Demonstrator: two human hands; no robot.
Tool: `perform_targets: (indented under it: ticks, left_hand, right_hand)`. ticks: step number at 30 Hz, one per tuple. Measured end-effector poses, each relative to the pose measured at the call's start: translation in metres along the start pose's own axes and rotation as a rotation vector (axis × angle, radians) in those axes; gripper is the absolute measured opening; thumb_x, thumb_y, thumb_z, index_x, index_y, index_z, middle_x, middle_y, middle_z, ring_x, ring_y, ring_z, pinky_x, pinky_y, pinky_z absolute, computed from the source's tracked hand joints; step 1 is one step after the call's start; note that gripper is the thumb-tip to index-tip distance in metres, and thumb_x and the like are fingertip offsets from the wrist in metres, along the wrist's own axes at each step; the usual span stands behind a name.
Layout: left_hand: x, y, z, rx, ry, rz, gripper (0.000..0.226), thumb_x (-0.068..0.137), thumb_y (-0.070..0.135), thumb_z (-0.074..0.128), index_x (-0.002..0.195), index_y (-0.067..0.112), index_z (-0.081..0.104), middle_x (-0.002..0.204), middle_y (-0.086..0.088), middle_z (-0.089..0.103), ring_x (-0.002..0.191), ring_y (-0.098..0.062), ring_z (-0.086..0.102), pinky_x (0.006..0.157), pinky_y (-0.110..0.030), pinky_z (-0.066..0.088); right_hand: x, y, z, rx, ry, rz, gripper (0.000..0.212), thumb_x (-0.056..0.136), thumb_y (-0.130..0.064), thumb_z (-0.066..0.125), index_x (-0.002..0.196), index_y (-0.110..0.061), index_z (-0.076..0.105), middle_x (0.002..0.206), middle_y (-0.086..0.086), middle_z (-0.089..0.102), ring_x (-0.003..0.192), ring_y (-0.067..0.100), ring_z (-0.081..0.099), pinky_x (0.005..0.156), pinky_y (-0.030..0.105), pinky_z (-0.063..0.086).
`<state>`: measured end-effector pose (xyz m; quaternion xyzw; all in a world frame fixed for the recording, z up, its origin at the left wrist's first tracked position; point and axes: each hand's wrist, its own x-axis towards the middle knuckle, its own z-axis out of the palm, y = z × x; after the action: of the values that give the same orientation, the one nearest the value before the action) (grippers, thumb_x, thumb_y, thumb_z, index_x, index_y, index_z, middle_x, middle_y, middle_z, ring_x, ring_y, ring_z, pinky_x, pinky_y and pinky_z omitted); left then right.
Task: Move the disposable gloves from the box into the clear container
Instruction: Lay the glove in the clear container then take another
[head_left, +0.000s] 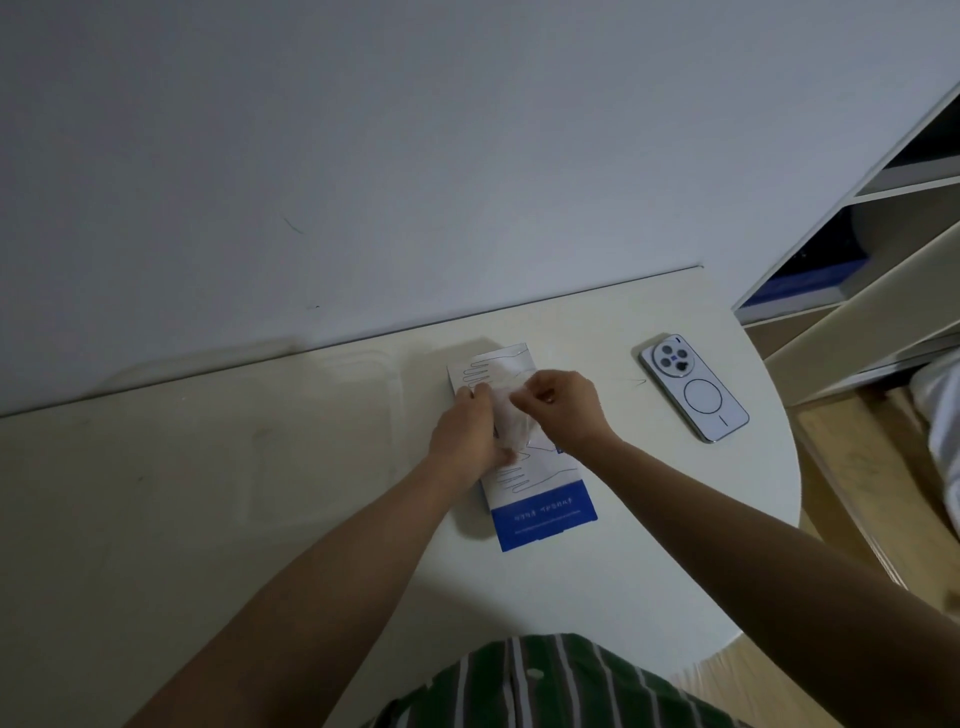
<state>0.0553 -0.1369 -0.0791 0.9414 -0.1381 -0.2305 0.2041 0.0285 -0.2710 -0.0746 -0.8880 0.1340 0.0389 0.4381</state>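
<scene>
Filmy plastic gloves (511, 421) barely out of the box (543, 512), left hand (465, 441) and right hand (563, 408) pinching them with curled fingers (530, 396), clear container (388, 395) seemingly unfilled.

Crumpled translucent gloves (511, 415) bunch atop the flat white-and-blue box (540, 512); the clear container (322, 441) sits just left.

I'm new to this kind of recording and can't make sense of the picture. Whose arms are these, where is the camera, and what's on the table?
No machine here: a person wears a camera on the head, looking down at their own arms. On the pale table lie a white-and-blue glove box, a faint clear container left of it, and a phone face down on the right. The right hand pinches a thin, see-through glove over the box; the left hand grips its other side.
</scene>
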Motion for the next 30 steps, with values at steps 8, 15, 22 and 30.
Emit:
perform_targets:
  ticks: [8,15,22,30]
  left_hand:
    - [0.000,0.005,0.002,0.014,-0.008,-0.005,0.077,0.073,0.035,0.081,0.131,0.015,0.034,0.132,-0.008,0.043,0.112,-0.025,0.057,0.090,-0.034,0.052]
    - [0.000,0.005,0.000,0.026,-0.033,0.009,0.079,0.072,0.033,0.082,0.132,0.011,0.037,0.131,-0.009,0.043,0.111,-0.026,0.056,0.090,-0.033,0.050]
    - [0.005,-0.004,-0.020,-0.517,-0.052,-0.092,0.020,0.094,0.018,0.051,0.114,0.016,0.049,0.097,-0.007,0.062,0.078,-0.021,0.063,0.071,-0.032,0.053]
    - [-0.018,0.000,-0.083,-1.192,-0.332,-0.347,0.064,0.082,0.066,0.054,0.112,0.009,0.056,0.080,-0.011,0.065,0.066,-0.020,0.063,0.063,-0.030,0.051]
  right_hand:
    - [-0.001,-0.007,-0.017,0.269,-0.017,0.023,0.024,0.093,-0.032,0.061,0.103,-0.010,0.061,0.095,0.003,0.067,0.085,0.016,0.066,0.074,0.025,0.054]
    - [0.006,-0.030,-0.048,0.716,-0.032,-0.072,0.026,0.100,-0.023,0.050,0.093,0.000,0.060,0.082,0.020,0.061,0.076,0.032,0.060,0.076,0.042,0.053]
    - [-0.008,-0.009,-0.056,0.689,-0.401,-0.049,0.017,0.092,-0.006,0.048,0.106,-0.007,0.057,0.084,0.006,0.063,0.075,0.021,0.062,0.067,0.029,0.053]
    - [-0.014,-0.030,-0.057,0.553,-0.853,-0.107,0.034,0.092,-0.003,0.051,0.123,-0.016,0.052,0.101,0.009,0.065,0.091,0.026,0.059,0.080,0.037,0.051]
